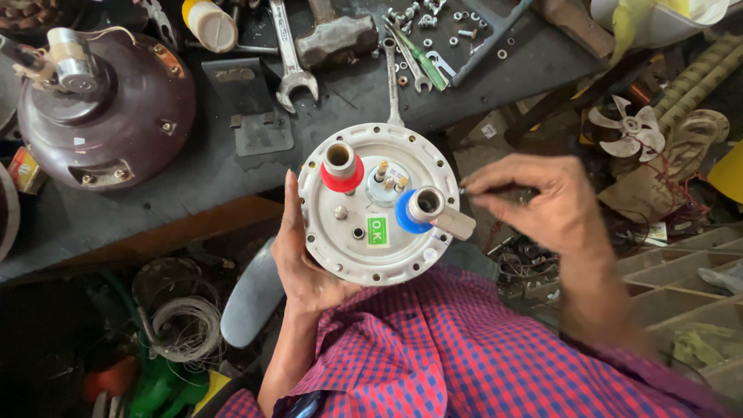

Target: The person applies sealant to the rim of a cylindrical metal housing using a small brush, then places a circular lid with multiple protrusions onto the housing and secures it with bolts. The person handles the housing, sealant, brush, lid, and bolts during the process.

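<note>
Off the worktop's (193, 166) near edge | left hand (298, 259) gripped white flange plate (377, 203) | right hand (534, 201) pinched, perhaps, a small screw (463, 188) | risk: screw might slip from the fingertips into the clutter.

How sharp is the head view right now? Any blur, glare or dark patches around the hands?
Head view: the white round flange plate in the left hand is sharp and evenly lit; the right hand is slightly motion-blurred at the fingertips; the lower left corner under the workbench lies in deep shadow; the edges bow from wide-angle distortion; no strong glare.
</note>
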